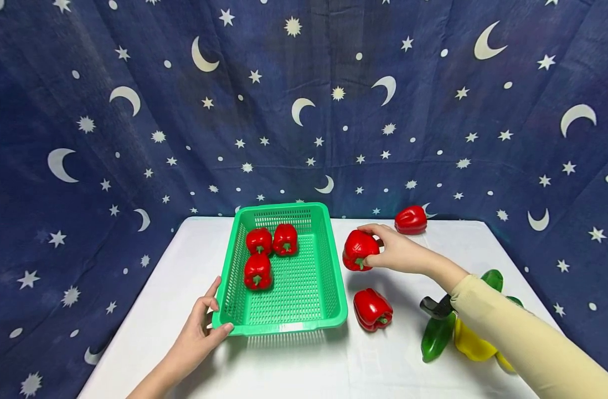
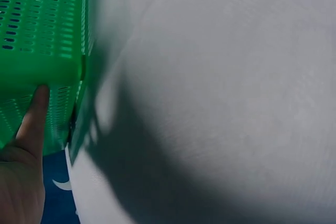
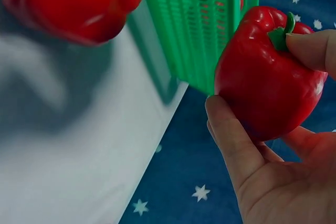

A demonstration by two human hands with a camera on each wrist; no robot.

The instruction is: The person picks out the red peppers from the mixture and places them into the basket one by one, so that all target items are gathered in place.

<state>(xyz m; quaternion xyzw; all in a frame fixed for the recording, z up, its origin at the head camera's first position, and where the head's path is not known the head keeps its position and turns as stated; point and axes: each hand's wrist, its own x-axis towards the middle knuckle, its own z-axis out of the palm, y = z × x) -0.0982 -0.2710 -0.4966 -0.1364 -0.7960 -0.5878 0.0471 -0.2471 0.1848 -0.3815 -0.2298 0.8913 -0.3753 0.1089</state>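
My right hand [image 1: 401, 252] grips a red bell pepper [image 1: 357, 248] just right of the green basket [image 1: 311, 326]. In the right wrist view, the thumb lies by the green stem of this pepper [image 3: 262, 82], with fingers around its other side. My left hand [image 1: 194, 332] holds the basket's near left corner, thumb on the front rim and fingers along the left side. Inside the basket, toward the left, sit three red bell peppers [image 1: 257, 272]. Another red bell pepper [image 1: 372, 310] lies on the table below my right hand.
One more red bell pepper [image 1: 411, 220] lies at the table's back edge. Partly under the right forearm are green peppers [image 1: 437, 338], a yellow pepper [image 1: 470, 341] and a dark curved object [image 1: 436, 306]. A starry blue curtain [image 1: 264, 111] surrounds the white table [image 1: 284, 371].
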